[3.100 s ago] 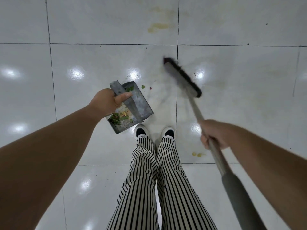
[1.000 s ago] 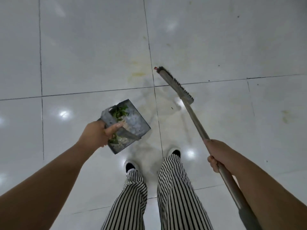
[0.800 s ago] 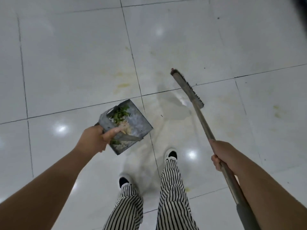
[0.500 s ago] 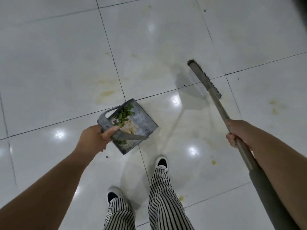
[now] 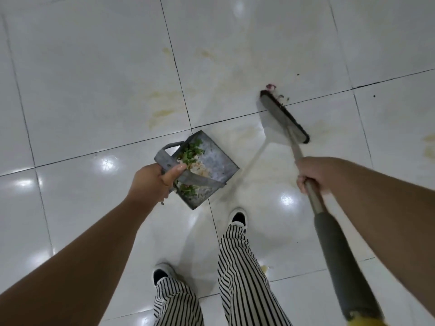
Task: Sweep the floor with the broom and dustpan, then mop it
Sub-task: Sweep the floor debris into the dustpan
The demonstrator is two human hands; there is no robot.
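Our left hand [image 5: 150,182] wraps its grip around the dustpan [image 5: 202,168] handle, scraps inside; our right hand [image 5: 315,175] clenches the broom [image 5: 284,116], bristles on the tiled floor [image 5: 94,90] beside purple crumbs [image 5: 271,87].

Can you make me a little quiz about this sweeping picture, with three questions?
1. True or false: the dustpan is empty.
2. Which hand holds the broom? A) left hand B) right hand
3. Fill in: the purple scraps lie by the far end of the broom's ____.

Key: 1. False, it holds green and pale scraps. 2. B. 3. head.
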